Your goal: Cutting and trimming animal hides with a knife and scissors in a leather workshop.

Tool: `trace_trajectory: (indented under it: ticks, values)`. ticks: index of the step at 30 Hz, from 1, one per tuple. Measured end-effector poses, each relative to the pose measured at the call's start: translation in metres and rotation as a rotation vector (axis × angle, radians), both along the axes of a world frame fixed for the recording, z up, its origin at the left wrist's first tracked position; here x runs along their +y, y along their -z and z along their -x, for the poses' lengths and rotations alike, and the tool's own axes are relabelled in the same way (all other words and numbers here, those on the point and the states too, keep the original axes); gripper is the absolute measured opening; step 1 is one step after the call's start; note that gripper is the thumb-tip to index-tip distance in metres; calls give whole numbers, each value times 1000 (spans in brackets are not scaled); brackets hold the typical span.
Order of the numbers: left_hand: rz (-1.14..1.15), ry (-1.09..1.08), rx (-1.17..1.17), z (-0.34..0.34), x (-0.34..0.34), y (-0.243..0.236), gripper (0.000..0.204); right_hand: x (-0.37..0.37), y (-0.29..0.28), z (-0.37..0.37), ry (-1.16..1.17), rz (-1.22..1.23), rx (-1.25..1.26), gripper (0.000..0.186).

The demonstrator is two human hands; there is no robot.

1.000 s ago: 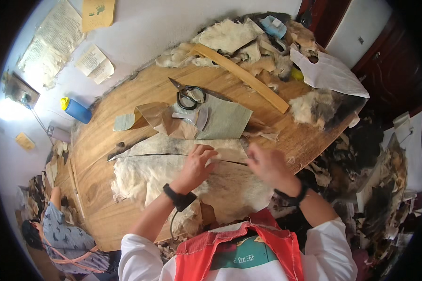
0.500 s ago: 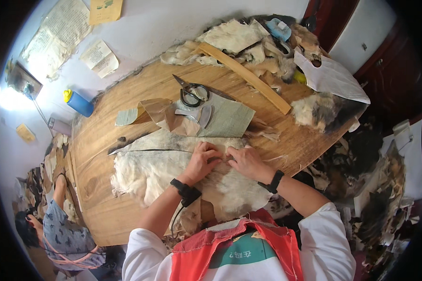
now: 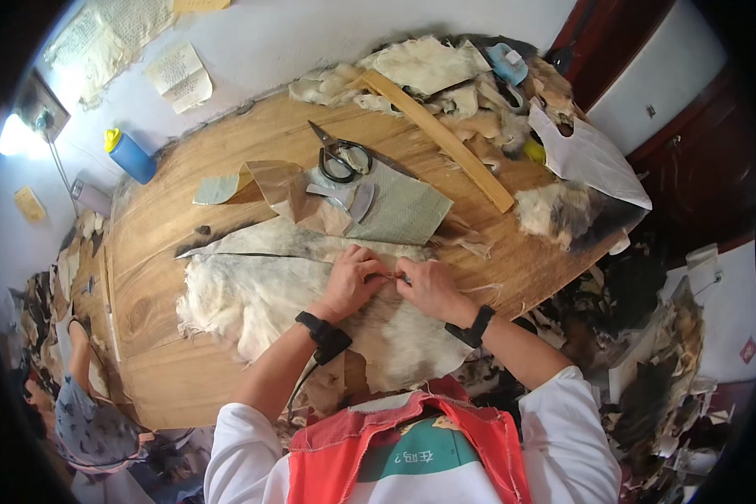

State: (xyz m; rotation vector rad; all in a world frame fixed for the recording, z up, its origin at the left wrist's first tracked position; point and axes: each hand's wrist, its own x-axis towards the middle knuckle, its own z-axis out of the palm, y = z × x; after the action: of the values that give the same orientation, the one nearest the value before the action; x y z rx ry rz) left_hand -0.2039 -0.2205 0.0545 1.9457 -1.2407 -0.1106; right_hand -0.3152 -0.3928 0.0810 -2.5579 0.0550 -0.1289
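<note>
Both hands, left hand [image 3: 354, 279] and right hand [image 3: 428, 288], pinch the pale fur pelt [image 3: 252, 298] with clenched fingers (scissors [image 3: 338, 156] lie at 12 o'clock on the tabletop [image 3: 168, 227]).

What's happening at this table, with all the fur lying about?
A person is bent over a wooden table, working on a pale fur pelt spread in front of them. The left hand and the right hand meet close together on its upper edge, pinching it where a small metal tool shows between the fingers. Behind the pelt lie black-handled scissors, a grey-green cloth piece and a long wooden strip, with more fur scraps piled at the far edge.
</note>
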Motion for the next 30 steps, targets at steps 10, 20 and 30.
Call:
trace_trajectory:
  ticks: [10, 20, 30]
  values:
    - [14, -23, 85, -2, -3, 6, 11, -33, -5, -27, -239, -177, -47, 9]
    - [-26, -41, 78, 1, -5, 3, 10, -37, 0, -28, -250, -181, -63, 11]
    - [-1, -54, 49, -1, -5, 8, 8, -26, -9, -31, -220, -48, 66, 43]
